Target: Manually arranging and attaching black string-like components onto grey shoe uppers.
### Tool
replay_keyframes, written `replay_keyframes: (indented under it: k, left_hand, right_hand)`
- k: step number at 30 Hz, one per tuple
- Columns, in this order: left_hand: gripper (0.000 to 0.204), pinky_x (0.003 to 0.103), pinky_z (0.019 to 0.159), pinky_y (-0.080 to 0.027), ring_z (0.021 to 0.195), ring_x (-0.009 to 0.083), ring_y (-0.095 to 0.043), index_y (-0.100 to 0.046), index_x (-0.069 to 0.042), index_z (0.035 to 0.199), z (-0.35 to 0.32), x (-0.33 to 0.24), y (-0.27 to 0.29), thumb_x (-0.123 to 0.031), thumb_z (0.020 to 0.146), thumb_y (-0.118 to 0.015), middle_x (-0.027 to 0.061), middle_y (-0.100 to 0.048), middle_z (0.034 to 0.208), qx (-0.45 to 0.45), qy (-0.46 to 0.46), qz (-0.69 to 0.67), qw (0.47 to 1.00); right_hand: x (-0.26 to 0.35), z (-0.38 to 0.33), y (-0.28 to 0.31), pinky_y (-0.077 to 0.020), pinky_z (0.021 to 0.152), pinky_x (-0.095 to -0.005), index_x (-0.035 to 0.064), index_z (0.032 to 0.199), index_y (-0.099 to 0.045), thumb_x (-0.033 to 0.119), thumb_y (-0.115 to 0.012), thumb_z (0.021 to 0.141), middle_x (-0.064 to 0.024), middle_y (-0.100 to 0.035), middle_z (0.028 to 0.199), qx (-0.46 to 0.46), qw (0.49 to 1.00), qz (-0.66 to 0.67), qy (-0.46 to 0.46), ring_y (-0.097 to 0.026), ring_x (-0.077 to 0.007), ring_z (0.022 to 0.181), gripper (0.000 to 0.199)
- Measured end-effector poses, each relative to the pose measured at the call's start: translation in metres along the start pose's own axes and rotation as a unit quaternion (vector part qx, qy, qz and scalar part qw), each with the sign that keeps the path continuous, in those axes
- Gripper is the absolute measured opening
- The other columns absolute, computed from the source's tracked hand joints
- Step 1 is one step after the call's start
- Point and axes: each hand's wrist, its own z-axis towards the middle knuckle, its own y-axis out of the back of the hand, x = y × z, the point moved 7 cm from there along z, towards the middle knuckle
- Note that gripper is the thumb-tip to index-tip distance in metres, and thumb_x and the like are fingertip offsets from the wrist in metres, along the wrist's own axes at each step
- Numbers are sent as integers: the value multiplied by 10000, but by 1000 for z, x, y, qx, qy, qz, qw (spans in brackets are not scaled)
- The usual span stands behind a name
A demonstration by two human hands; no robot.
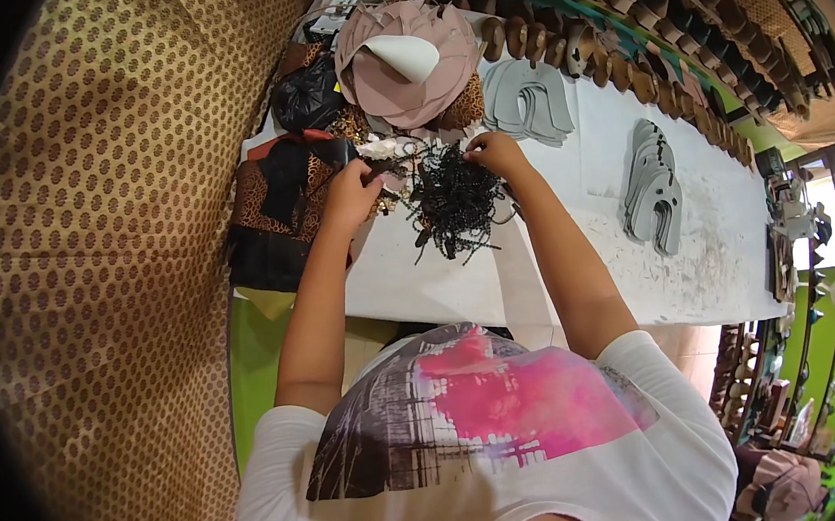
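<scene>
A tangled heap of thin black beaded-looking strips (457,201) lies on the white-covered table between my two hands. At its upper right edge my right hand (500,155) pinches strands of the heap. My left hand (353,194) is to the left of it, fingers drawn together beside small pink and leopard-print scraps (390,185); what it grips, if anything, is hidden. Just behind the heap are more pale scraps (387,149). Leopard-print and black material (281,198) is piled at the left, partly under my left forearm.
A stack of pink cut pieces (412,95) with a white piece on top stands behind, next to a black plastic bag (306,92). Grey U-shaped pieces (528,104) and another grey stack (652,193) lie rightward. Shoe lasts (610,66) line the back edge; a patterned curtain (126,258) hangs left.
</scene>
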Motion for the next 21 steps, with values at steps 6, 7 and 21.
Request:
replay_keyframes:
  k: [6,7,21]
  left_hand:
    - [281,299,629,-413,697,154,-491,-523,-11,901,3,20,-4,-222,777,-662,59,-537,761,19,-3,-94,995]
    - [275,275,603,-402,683,124,-471,-522,-19,902,3,25,-6,-216,774,-665,31,-524,758,22,-2,-160,987]
    - [337,357,706,-482,773,276,-618,-556,7,1010,-14,-120,-178,-156,729,-649,158,-624,847,262,-71,-97,958]
  right_hand:
    - [12,-19,22,-422,606,-315,46,805,-636,246,-693,722,-85,-592,669,-2,998,43,-42,-543,-193,618,223]
    - [12,-25,31,-423,606,-312,49,801,-633,242,-686,727,-84,-593,674,-34,998,50,-31,-541,-192,618,214]
    - [-75,-130,48,-450,673,-287,14,1068,-599,478,-515,852,-96,-641,895,-111,948,240,-178,-580,-165,763,518]
